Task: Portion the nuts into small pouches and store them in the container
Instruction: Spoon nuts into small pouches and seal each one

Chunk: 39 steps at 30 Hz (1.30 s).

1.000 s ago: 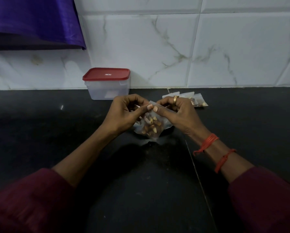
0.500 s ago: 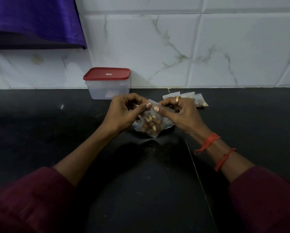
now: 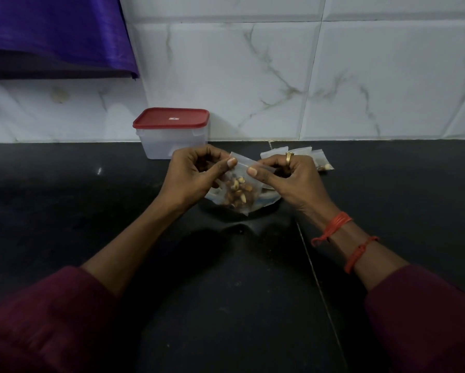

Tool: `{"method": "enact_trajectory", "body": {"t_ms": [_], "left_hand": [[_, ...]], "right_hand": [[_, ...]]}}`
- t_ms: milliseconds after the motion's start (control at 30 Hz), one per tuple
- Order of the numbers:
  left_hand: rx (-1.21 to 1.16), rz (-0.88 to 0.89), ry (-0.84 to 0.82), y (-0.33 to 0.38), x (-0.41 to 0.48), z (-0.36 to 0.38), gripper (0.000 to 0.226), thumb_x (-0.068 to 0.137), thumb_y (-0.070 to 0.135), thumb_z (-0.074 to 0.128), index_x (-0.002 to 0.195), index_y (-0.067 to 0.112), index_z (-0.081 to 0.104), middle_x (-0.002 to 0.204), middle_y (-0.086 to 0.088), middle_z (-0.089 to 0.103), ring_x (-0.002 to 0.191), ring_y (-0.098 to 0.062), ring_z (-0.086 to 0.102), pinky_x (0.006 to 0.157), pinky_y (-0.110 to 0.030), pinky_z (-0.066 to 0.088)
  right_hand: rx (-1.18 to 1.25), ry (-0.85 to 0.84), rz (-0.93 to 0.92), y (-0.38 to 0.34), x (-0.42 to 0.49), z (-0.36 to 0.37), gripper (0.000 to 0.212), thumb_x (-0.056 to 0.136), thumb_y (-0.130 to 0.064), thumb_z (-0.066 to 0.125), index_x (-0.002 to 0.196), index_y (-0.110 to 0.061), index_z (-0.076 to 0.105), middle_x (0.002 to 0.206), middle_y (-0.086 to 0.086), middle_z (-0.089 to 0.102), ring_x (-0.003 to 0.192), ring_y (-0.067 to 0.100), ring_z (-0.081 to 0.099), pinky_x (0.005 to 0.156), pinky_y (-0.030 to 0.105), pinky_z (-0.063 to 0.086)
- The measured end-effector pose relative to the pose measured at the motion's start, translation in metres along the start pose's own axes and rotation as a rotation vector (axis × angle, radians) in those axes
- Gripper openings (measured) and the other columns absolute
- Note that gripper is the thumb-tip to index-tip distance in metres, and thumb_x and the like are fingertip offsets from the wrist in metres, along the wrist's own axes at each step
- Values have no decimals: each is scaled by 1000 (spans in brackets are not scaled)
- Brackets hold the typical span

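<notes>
Sealing step, by the look; left hand [image 3: 196,173] and right hand [image 3: 287,176] each pinch the top edge of a clear pouch [image 3: 236,192] of nuts [image 3: 238,193], held just above the black counter [image 3: 226,292]; container [image 3: 172,135] sits behind by the wall, red lid on; more pouches [image 3: 317,160] lie behind the right hand; next likely: press the strip shut, then open the lid.
</notes>
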<state>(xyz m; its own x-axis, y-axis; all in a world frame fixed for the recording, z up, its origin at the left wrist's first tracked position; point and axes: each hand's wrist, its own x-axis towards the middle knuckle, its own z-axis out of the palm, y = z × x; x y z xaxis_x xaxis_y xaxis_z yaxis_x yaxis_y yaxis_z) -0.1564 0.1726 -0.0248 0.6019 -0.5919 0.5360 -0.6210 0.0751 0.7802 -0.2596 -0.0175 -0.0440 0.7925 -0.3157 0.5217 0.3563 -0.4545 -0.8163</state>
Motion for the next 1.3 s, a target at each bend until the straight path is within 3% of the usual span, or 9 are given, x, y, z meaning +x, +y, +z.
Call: {"method": "enact_trajectory", "body": {"t_ms": [233,367,500,633,800,867,933,1067,1300], "left_hand": [[-1,-18,33,1,0,-3,6,88,13,68,93,10,69,87,-2,72,74,-11,70,67,-24,59],[-9,-19,45,2,0,-2,8,88,14,68,94,9,69,88,-3,72,75,-11,70,67,-22,58],[-11,1,59,3,0,-1,7,89,13,68,95,10,70,90,-3,72,77,-13,70,68,-23,59],[13,29,62,3,1,2,9,88,13,69,96,8,70,90,-4,73,76,-14,71,67,-24,59],[29,64,34,3,-1,3,12,87,17,71,94,8,71,89,-4,73,77,-14,71,64,-24,57],[42,88,23,3,-1,4,14,87,20,73,94,8,72,89,-3,74,77,-15,72,64,-28,59],[39,104,1,3,-1,6,19,86,23,73,94,6,73,87,-2,74,76,-15,72,63,-30,59],[-11,99,-20,1,-2,8,17,84,22,75,94,8,74,87,-1,76,71,-17,73,59,-27,59],[-43,57,-65,0,-3,7,22,84,22,74,94,3,74,87,-7,76,70,-22,74,57,-37,61]], "right_hand": [[-53,34,9,4,3,-6,35,70,-49,81,78,-15,78,78,4,76,79,25,73,78,41,60],[-82,3,-11,0,3,-8,40,70,-53,78,83,-15,78,80,1,77,79,17,73,75,31,58],[-73,-50,40,-4,2,-12,41,67,-65,80,92,-32,74,92,-2,75,81,11,70,73,21,57],[-62,-74,-22,-5,2,-9,28,81,-39,79,101,-21,74,101,0,75,94,23,70,84,37,58],[-26,-85,-90,-5,-1,-2,18,85,-19,70,103,-19,74,100,-3,76,98,14,71,86,29,56],[-15,-76,-100,-6,-1,-1,17,86,-13,72,102,-20,74,100,-3,76,99,13,71,89,32,57],[-29,-68,-114,-7,-1,1,15,87,-12,76,100,-19,75,98,-2,76,97,14,71,90,36,57],[-44,-60,-130,-7,-2,5,12,86,-16,78,98,-15,77,94,-4,77,93,9,70,84,23,52],[-97,-57,-98,-4,-2,1,15,83,-16,81,97,-14,77,93,-5,76,92,5,70,83,20,53]]}}
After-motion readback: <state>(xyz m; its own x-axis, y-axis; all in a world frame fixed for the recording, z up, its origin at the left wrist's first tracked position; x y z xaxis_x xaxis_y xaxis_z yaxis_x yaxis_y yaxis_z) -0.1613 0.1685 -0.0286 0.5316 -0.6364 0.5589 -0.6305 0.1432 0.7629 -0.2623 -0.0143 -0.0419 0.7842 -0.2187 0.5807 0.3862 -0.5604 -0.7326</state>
